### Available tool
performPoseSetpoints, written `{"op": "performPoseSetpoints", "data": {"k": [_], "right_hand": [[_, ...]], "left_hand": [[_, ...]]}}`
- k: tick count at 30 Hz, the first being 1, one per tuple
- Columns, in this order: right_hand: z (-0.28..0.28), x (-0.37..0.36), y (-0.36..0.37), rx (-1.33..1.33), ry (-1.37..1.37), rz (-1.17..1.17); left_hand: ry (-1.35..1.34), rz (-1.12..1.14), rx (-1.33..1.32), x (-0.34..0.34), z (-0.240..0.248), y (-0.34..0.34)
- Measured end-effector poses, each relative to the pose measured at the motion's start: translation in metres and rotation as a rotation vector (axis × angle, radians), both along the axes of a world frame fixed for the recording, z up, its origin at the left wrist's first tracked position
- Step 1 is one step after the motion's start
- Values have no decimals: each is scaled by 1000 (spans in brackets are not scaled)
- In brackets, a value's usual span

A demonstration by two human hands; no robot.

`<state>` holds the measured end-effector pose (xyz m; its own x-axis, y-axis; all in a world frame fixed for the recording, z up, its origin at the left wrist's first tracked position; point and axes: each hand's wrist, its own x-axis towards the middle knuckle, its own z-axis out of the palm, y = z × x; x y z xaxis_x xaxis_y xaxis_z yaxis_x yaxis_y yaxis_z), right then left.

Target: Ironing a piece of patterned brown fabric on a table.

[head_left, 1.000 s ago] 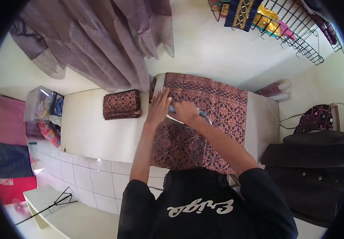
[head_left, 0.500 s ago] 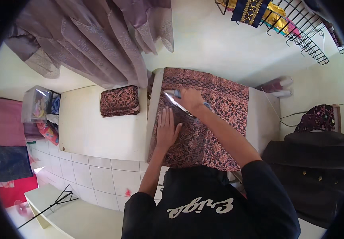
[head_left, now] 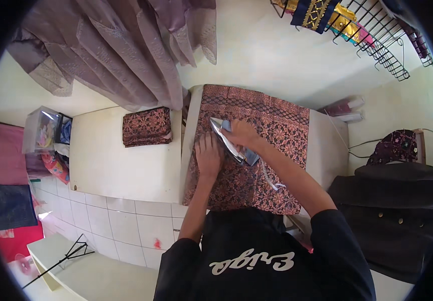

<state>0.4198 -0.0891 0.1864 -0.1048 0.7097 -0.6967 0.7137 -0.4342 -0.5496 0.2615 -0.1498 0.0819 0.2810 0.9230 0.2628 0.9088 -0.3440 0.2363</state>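
A dark cloth with a salmon floral pattern (head_left: 279, 128) lies spread over a pale ironing surface (head_left: 327, 143). My right hand (head_left: 241, 133) is closed round the handle of a clothes iron (head_left: 227, 141), which has a silvery lower edge and a grey-blue body. The iron rests on the cloth's left half, its tip pointing to the far left. Just left of it, my left hand (head_left: 208, 154) lies flat on the cloth with fingers stretched away from me. A white cord (head_left: 271, 181) trails on the cloth behind the iron, partly under my right forearm.
On the white table (head_left: 116, 173) to the left sits a folded stack of similar patterned cloth (head_left: 146, 127). Mauve garments (head_left: 121, 50) hang above it. A black wire rack (head_left: 377, 42) is at the upper right. Dark clothing (head_left: 387, 215) is piled at the right.
The iron in my right hand has turned and come slightly nearer, so more of its body shows. My left hand's fingers have bent slightly. The white cord has come into sight.
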Motion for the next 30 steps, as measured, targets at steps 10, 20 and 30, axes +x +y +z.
{"op": "performPoseSetpoints", "data": {"k": [10,20,30], "right_hand": [[-35,-13,8,567,-209,6],[-43,-12,8,506,-239,-90],[-63,-30,-8,649,-209,12]], "left_hand": [[-143,-56,-34,-2,-1,2],[-278,26,-78,1,2,4],[-308,44,-78,-14,-17,24]]}}
